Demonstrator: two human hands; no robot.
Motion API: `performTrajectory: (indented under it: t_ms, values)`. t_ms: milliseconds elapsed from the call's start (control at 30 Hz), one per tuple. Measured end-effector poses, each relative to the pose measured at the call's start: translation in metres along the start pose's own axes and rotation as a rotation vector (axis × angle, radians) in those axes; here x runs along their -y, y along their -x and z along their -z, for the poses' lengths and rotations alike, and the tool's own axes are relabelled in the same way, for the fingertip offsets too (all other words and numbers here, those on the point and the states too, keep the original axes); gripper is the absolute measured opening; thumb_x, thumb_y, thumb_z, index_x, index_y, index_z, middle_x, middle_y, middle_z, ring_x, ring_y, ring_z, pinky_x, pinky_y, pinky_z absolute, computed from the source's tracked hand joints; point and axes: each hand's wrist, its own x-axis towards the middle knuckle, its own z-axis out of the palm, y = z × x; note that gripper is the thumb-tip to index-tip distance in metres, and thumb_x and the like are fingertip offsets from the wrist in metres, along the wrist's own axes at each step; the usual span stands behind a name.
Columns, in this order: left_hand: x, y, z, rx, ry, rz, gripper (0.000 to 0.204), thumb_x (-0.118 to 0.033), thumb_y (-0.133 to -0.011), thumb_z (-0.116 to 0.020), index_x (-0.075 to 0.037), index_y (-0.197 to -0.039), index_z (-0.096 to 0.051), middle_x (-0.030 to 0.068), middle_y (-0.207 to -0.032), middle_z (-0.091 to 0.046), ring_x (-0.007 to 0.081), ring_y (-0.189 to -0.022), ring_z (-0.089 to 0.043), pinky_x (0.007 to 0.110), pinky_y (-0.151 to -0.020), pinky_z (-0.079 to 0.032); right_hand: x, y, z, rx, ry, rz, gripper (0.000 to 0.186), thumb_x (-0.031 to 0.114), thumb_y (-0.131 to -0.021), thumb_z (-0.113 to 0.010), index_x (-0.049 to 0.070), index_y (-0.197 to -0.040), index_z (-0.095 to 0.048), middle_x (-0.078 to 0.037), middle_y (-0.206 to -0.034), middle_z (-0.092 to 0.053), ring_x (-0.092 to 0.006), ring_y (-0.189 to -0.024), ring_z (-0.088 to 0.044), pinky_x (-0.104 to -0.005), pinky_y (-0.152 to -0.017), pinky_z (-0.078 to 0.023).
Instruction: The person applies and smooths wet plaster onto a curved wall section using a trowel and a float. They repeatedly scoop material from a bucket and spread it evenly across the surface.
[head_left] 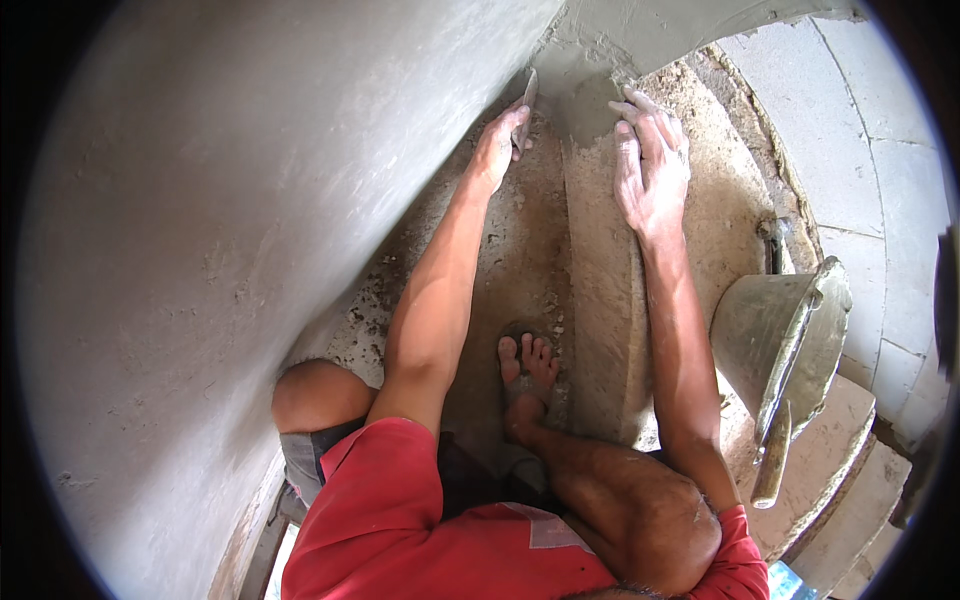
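My left hand (pixel 503 140) is closed around a small trowel (pixel 529 98), seen nearly edge-on, its blade pointing away from me. The blade is close to the corner where the smooth grey plastered wall (pixel 230 200) meets a raised step. Wet grey mortar (pixel 590 108) covers the top of the step's riser, to the right of the trowel. Beside that mortar my right hand (pixel 655 165) is open, fingers stretched out and dusted with pale cement. Its fingertips are at the mortar's edge; whether they touch it I cannot tell.
On the steps at the right is a mortar-crusted bucket (pixel 755 325), with a tool's wooden handle (pixel 772 465) over its near side. A grey block wall (pixel 850 150) rises beyond. My bare foot (pixel 527 365) rests on the tread (pixel 525 260) between wall and riser.
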Motion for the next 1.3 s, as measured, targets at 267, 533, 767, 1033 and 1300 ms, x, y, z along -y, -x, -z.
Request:
performTrajectory:
  t_ms: [267, 533, 767, 1033, 1300]
  values:
    - [0.005, 0.000, -0.002, 0.044, 0.025, -0.005, 0.074, -0.059, -0.100, -0.061, -0.009, -0.154, -0.054, 0.0063, -0.128, -0.062, 0.0193, -0.093, -0.061, 0.033, -0.073, -0.042, 0.002, -0.001, 0.001, -0.010, 0.000, 0.010, 0.027, 0.015, -0.102, -0.059, 0.011, -0.126, -0.073, -0.012, -0.140, -0.068, -0.0347, -0.125, -0.063, -0.0478, -0.111, -0.044]
    - [0.010, 0.007, -0.020, 0.082, 0.056, 0.057, 0.077, -0.057, -0.101, -0.061, -0.006, -0.158, -0.053, 0.0002, -0.105, -0.063, 0.0183, -0.094, -0.060, 0.032, -0.077, -0.041, 0.000, -0.003, 0.002, 0.001, 0.015, 0.044, 0.028, 0.015, -0.102, -0.059, 0.010, -0.126, -0.073, -0.014, -0.139, -0.069, -0.0354, -0.125, -0.063, -0.0485, -0.110, -0.044]
    - [0.006, 0.025, -0.039, 0.101, 0.013, -0.003, 0.080, -0.055, -0.100, -0.063, -0.014, -0.166, -0.047, -0.0021, -0.110, -0.064, 0.0151, -0.093, -0.057, 0.030, -0.076, -0.041, 0.002, -0.001, 0.001, 0.000, -0.011, 0.011, 0.027, 0.018, -0.104, -0.059, 0.012, -0.126, -0.073, -0.012, -0.139, -0.069, -0.0350, -0.125, -0.062, -0.0481, -0.110, -0.043]
    - [0.015, 0.053, -0.018, 0.230, 0.049, 0.098, 0.081, -0.053, -0.096, -0.067, -0.012, -0.164, -0.049, 0.0101, -0.146, -0.065, 0.0153, -0.096, -0.058, 0.031, -0.077, -0.044, 0.003, -0.004, 0.001, -0.001, -0.006, -0.006, 0.028, 0.019, -0.104, -0.058, 0.011, -0.125, -0.074, -0.012, -0.139, -0.070, -0.0350, -0.127, -0.062, -0.0483, -0.112, -0.043]
    - [0.008, 0.028, -0.027, -0.119, -0.082, -0.043, 0.072, -0.049, -0.102, -0.067, -0.014, -0.162, -0.051, 0.0153, -0.137, -0.069, 0.0207, -0.107, -0.063, 0.036, -0.094, -0.052, -0.004, -0.001, 0.001, 0.016, -0.022, 0.005, 0.028, 0.020, -0.106, -0.056, 0.010, -0.126, -0.073, -0.014, -0.138, -0.070, -0.0351, -0.126, -0.064, -0.0489, -0.116, -0.041]
